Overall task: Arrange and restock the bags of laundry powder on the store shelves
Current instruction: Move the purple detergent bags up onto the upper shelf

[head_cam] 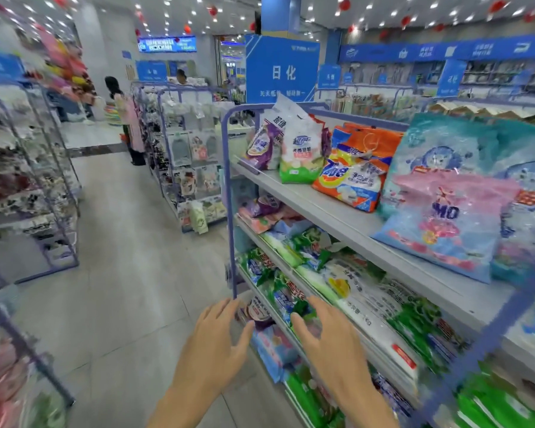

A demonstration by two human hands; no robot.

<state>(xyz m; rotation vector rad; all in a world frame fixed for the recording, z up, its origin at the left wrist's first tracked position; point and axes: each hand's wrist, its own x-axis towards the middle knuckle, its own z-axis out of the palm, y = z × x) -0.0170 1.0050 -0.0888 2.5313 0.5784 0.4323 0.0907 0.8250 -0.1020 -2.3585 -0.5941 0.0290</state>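
Beside the aisle's right-hand shelf unit [352, 220], both hands hover at the low bags of laundry powder.
On the top shelf a pink-and-blue bag [445, 223], an orange bag [352, 174], a white-and-green bag [300, 152] and a purple bag [261, 146] lean upright. The lower tiers carry green and white bags [368, 291] lying flat. The left hand [210, 344] and right hand [331, 341] are spread open, gripping nothing, either side of a small purple-topped bag [260, 313]; whether they touch it cannot be told.
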